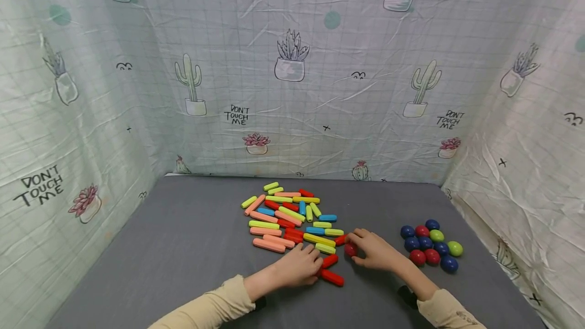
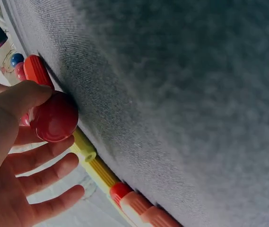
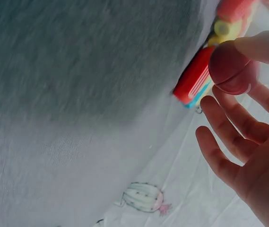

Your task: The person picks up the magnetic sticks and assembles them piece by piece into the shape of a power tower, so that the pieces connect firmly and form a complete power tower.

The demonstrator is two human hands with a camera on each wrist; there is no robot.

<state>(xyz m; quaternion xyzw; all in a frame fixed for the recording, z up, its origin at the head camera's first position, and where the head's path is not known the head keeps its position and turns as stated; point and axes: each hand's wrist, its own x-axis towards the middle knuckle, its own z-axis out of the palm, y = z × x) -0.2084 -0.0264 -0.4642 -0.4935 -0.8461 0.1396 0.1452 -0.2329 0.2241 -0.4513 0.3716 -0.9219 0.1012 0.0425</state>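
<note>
My left hand (image 1: 298, 266) pinches a dark red ball (image 2: 55, 118) between thumb and fingers, low over the grey tabletop; the hand mostly hides that ball from the head view. Two red sticks (image 1: 332, 277) lie just to the right of its fingers. My right hand (image 1: 376, 251) pinches another red ball (image 1: 351, 250), also seen as a glossy, seamed ball (image 3: 232, 68) in the right wrist view. A short red stick (image 1: 340, 240) lies right by the right fingertips. Left of and beyond the hands spreads a loose pile of ribbed sticks (image 1: 292, 215) in salmon, red, yellow, lime and blue.
At the right of the grey table (image 1: 183, 248) sits a cluster of blue, red and lime balls (image 1: 425, 242), apart from the sticks. A pale curtain (image 1: 292, 100) printed with cacti hangs around the back and both sides of the table.
</note>
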